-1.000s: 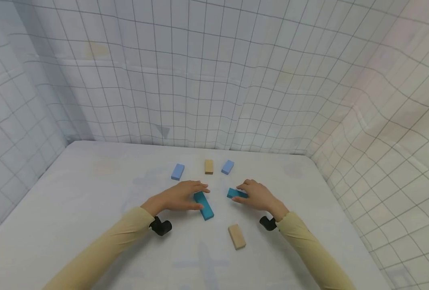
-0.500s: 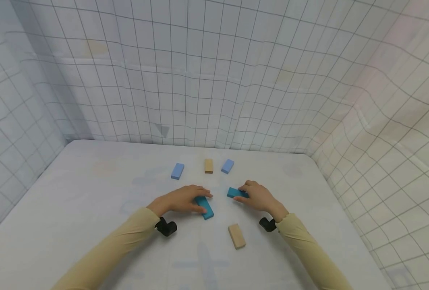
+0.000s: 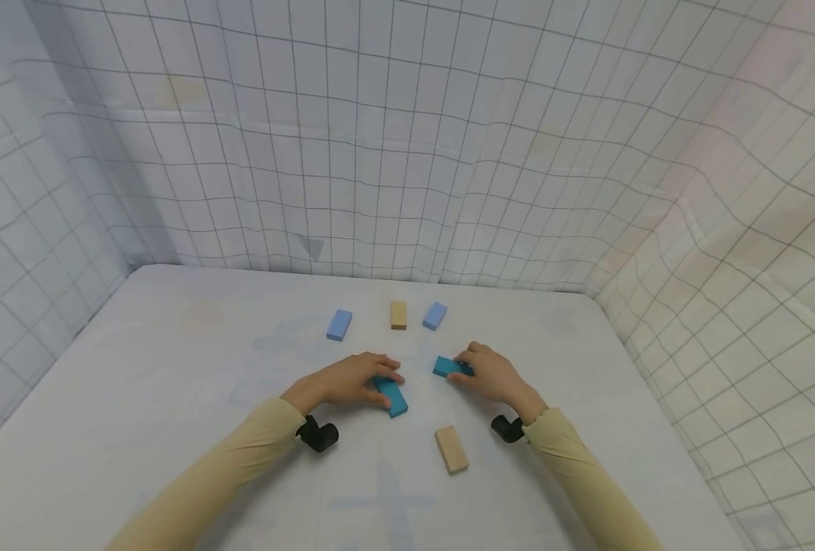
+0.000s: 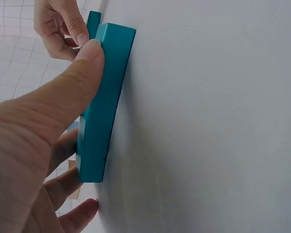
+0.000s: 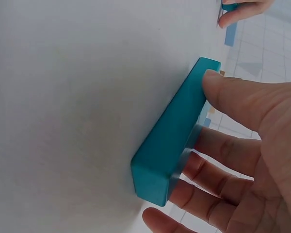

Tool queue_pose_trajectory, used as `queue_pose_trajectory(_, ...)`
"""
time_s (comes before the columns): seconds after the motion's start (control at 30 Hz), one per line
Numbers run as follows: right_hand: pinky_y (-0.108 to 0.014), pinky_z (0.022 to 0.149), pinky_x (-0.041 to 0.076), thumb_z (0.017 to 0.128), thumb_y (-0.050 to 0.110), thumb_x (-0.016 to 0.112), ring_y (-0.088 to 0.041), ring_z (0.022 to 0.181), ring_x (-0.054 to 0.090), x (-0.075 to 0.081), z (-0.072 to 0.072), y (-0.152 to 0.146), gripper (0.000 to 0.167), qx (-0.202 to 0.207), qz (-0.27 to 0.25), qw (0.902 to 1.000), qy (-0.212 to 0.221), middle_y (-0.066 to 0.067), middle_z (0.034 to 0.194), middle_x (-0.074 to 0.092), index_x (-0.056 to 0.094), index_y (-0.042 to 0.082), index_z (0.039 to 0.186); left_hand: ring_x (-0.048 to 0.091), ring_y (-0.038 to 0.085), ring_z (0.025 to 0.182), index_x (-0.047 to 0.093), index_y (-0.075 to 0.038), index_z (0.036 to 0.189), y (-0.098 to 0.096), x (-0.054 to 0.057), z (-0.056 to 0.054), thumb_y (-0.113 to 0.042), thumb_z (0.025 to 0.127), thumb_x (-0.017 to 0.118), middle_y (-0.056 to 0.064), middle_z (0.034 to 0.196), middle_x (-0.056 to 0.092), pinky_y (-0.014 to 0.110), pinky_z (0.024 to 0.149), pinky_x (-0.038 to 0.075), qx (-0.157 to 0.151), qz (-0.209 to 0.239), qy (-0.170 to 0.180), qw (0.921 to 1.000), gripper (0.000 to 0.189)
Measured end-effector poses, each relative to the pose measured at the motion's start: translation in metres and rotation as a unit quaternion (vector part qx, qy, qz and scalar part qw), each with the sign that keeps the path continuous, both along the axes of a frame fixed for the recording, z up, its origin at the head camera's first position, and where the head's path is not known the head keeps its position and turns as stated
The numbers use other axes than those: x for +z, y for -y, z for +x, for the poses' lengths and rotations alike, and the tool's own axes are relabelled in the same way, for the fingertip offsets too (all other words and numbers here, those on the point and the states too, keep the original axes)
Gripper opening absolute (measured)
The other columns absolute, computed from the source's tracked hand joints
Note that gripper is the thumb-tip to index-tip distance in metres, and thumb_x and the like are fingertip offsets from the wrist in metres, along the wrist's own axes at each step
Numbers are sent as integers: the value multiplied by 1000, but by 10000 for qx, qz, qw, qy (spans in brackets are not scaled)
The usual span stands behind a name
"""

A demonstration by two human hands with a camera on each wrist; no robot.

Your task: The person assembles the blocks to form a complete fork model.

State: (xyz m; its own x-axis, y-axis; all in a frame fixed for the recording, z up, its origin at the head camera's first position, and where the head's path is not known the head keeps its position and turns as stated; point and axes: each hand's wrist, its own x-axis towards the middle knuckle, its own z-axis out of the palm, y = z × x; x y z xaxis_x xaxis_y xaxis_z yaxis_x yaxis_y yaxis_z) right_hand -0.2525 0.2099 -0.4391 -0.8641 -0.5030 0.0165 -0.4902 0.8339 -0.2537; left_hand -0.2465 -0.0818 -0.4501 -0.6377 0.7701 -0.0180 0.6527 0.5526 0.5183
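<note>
My left hand point(image 3: 348, 380) pinches a long teal block point(image 3: 393, 398) that lies slanted on the white table. In the left wrist view its thumb presses one face of that block point(image 4: 104, 107), with fingers along the opposite side. My right hand point(image 3: 493, 373) grips a second teal block point(image 3: 446, 366), partly covered by the fingers. The right wrist view shows the thumb near one end of this block point(image 5: 172, 126) and several fingers behind it. A gap separates the two teal blocks.
Beyond the hands lie a blue block point(image 3: 339, 325), a yellow block point(image 3: 398, 315) and another blue block point(image 3: 435, 316). A tan wooden block point(image 3: 451, 450) lies nearer me, between the forearms. A gridded white curtain point(image 3: 379, 153) surrounds the table point(image 3: 173, 367) at the back and sides.
My left hand has come down slightly and to the right, and its thumb and fingers have closed on the teal block. The right hand stays at its block, its fingers slightly closer in.
</note>
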Motion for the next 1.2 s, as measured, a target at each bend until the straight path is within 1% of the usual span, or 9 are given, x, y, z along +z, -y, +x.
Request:
queue_pose_trajectory(0.23, -31, 69, 46, 89, 32, 68, -12, 77, 50, -2, 1, 1, 37, -129, 51, 9999, -47, -2, 95, 56, 68, 5, 113, 34, 30, 133, 62, -15, 126, 1, -1, 0, -35, 88, 67, 8, 140, 46, 44, 107, 28, 50, 10, -40, 10000, 43)
queue_pose_trajectory(0.37, -33, 70, 47, 89, 31, 68, -14, 78, 52, -1, 1, 2, 35, -103, 48, 9999, -118, -3, 95, 57, 68, 4, 111, 33, 31, 134, 63, -14, 125, 2, -2, 0, -34, 88, 68, 9, 139, 47, 45, 107, 27, 52, 55, -59, 10000, 42)
queue_pose_trajectory(0.53, -34, 71, 48, 88, 31, 69, -16, 79, 54, -1, 2, 3, 34, -96, 99, 9996, -250, -4, 96, 58, 68, 4, 109, 33, 31, 134, 64, -15, 122, 3, -2, -1, -32, 88, 69, 7, 137, 49, 44, 107, 27, 88, 89, -53, 9999, 38)
queue_pose_trajectory(0.63, -34, 70, 48, 88, 31, 70, -16, 79, 55, -1, 2, 4, 34, -140, 96, 9995, -272, -3, 95, 58, 68, 5, 108, 37, 29, 131, 65, -15, 118, 3, -2, -1, -31, 87, 69, 6, 135, 52, 42, 106, 29, 96, 128, -21, 9999, 35)
queue_pose_trajectory(0.77, -35, 70, 49, 86, 31, 71, -16, 80, 56, -3, 3, 4, 34, -203, 30, 9994, -286, -3, 95, 58, 68, 5, 108, 45, 27, 124, 67, -13, 112, 2, -2, -1, -29, 86, 71, 7, 131, 55, 40, 102, 35, 77, 310, 52, 9995, 31)
queue_pose_trajectory(0.93, -35, 72, 49, 85, 32, 73, -16, 83, 57, -3, 4, 4, 34, -274, -106, 9991, -301, -2, 96, 60, 68, 6, 106, 50, 27, 119, 68, -11, 105, 3, -3, -1, -28, 83, 74, 8, 125, 59, 39, 99, 38, 182, 524, 136, 9984, 28)
queue_pose_trajectory(1.07, -34, 71, 49, 83, 32, 75, -15, 82, 58, -2, 4, 5, 32, -368, -256, 9986, -265, 0, 95, 61, 67, 8, 102, 50, 27, 119, 69, -11, 102, 3, -5, -1, -30, 81, 76, 7, 121, 62, 40, 99, 38, 324, 601, 79, 9976, 29)
queue_pose_trajectory(1.1, -34, 70, 49, 82, 32, 76, -15, 82, 58, -2, 4, 5, 31, -398, -295, 9985, -244, 0, 94, 61, 67, 9, 101, 51, 25, 118, 69, -11, 102, 3, -5, 0, -31, 80, 77, 5, 119, 62, 39, 99, 39, 375, 606, 66, 9974, 30)
queue_pose_trajectory(1.2, -34, 67, 49, 80, 33, 77, -14, 79, 58, -1, 4, 5, 30, -499, -355, 9980, -170, 1, 92, 62, 66, 12, 99, 56, 21, 108, 70, -11, 101, 3, -7, 1, -33, 77, 79, 1, 110, 65, 36, 93, 43, 504, 625, -76, 9967, 34)
